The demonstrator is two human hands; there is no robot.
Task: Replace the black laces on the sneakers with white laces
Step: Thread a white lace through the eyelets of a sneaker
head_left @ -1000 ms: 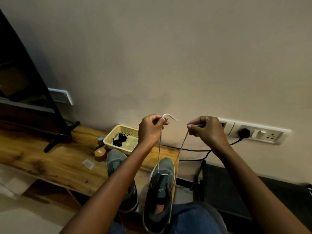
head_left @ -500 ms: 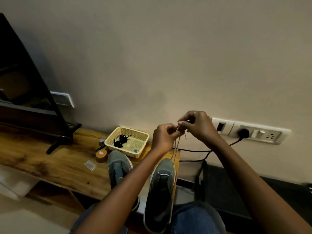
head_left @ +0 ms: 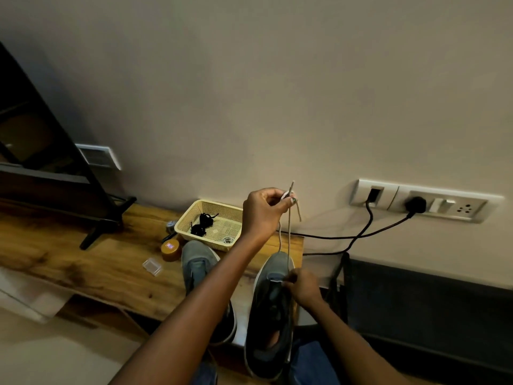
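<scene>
- Right hand (head_left: 304, 284) pinches the white lace (head_left: 288, 234) at the toe eyelets of the right sneaker (head_left: 273, 315) (nearest me).
- Left sneaker (head_left: 198, 262) just beside it.
- Left hand (head_left: 262, 212) above, gripping both lace ends taut.
- Basket (head_left: 191, 215) beyond holds black laces (head_left: 204, 225).
- Risk: uneven ends if grip slips.
- No legible writing.

Two sneakers: left sneaker (head_left: 204, 276), right sneaker (head_left: 273, 309). One white lace (head_left: 288, 237), one basket (head_left: 191, 218), two black lace bundles (head_left: 204, 224). One orange jar (head_left: 170, 249), one clear case (head_left: 152, 266), two hands: left (head_left: 263, 212), right (head_left: 302, 284).
</scene>
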